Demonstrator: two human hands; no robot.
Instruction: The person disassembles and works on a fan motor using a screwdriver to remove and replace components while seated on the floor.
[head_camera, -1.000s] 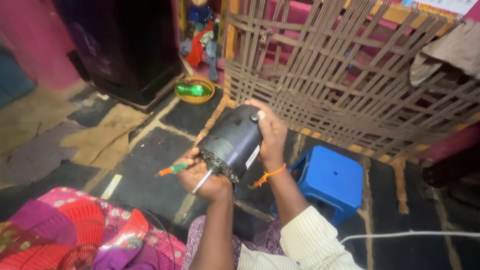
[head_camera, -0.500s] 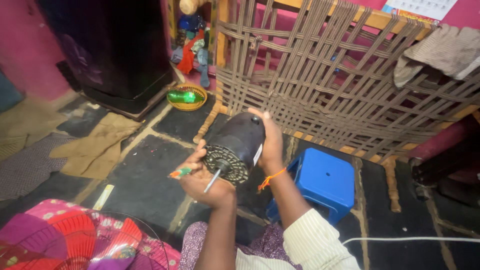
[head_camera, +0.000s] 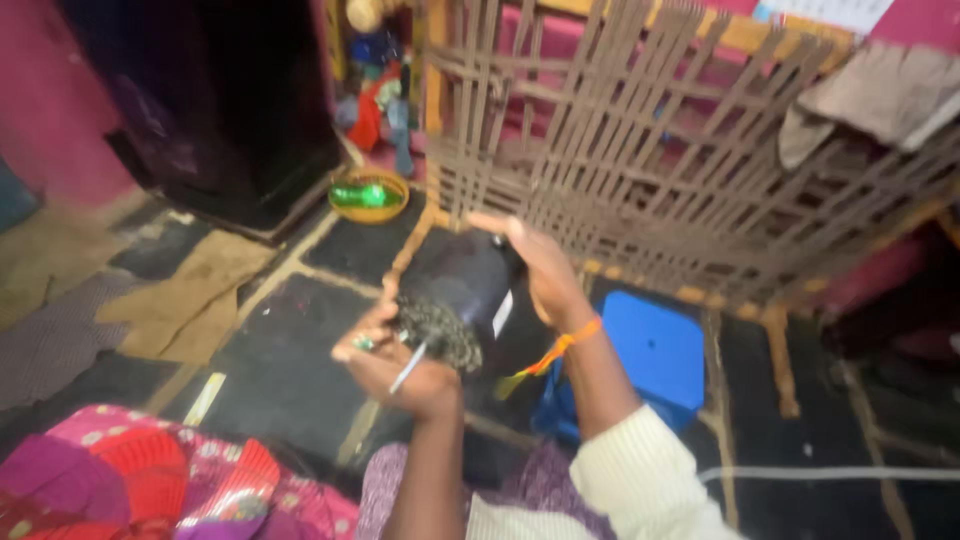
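Held thing: a black cylindrical motor-like body (head_camera: 465, 285) with a rough grey, speckled end face (head_camera: 440, 332) turned toward the camera; a thin metal shaft (head_camera: 408, 368) sticks out of that face. It is off the floor, held between both hands near the middle of the view.

Left hand: the left hand (head_camera: 395, 365) cups the lower, near end of the black body — fingers curled and clamped around the grey face, with a small green ring-like thing (head_camera: 362, 343) on one finger. The shaft crosses the palm.

Right hand: the right hand (head_camera: 535, 270) lies over the far upper side of the body, fingers closed against it and the thumb stretched over the top. An orange thread band (head_camera: 570, 340) circles the wrist; the sleeve (head_camera: 640, 475) is cream and ribbed.

Behind: a wooden cot frame laced with brown woven straps (head_camera: 640, 170) stands tilted on its side, just beyond the hands.

Right of the hands: a blue plastic stool (head_camera: 655, 355) on the dark floor, just beside the right forearm.

Far left: a yellow bowl holding something green (head_camera: 368, 195) sits on the floor near a tall black cabinet (head_camera: 220, 100).

Near edge: pink and red patterned cloth (head_camera: 150, 485) — low left in view. The picture is blurred, so finer detail cannot be told.
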